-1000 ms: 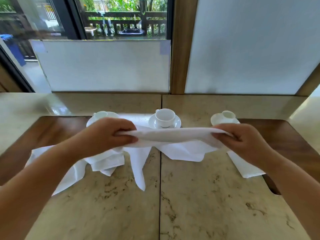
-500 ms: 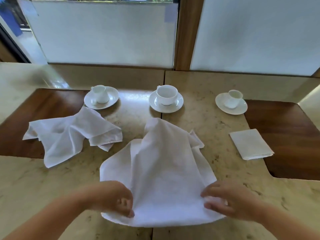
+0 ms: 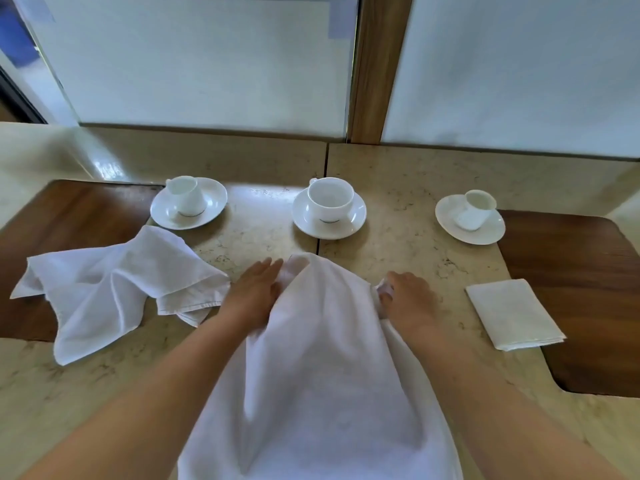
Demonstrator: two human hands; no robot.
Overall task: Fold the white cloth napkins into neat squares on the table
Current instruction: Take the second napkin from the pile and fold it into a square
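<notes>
Head view: big white napkin point(image 3: 322, 382) spread down the middle of the marble table point(image 3: 408, 244), running from the near edge up to a bunched peak between both hands. Left hand point(image 3: 254, 296) lies flat on the napkin's far-left edge, fingers point(image 3: 268, 268) extended and close together, tips just past the cloth peak and pointing toward the center cup point(image 3: 330, 199). Right hand point(image 3: 408, 296) sits at the far-right edge, fingers curled w/ a bit of cloth corner poking out by the fingertips; looks like a pinch, but blur makes it hard to call for sure. Just left of the left-hand fingers, touching or nearly so, sits a crumpled napkin point(image 3: 114, 289), unfolded. Well right of the right-hand fingers, a folded napkin point(image 3: 514, 313) lies flat, partly over the wood inlay. Beyond the fingertips: left cup point(image 3: 187, 195), center cup, right cup point(image 3: 478, 209), each on a saucer.
</notes>
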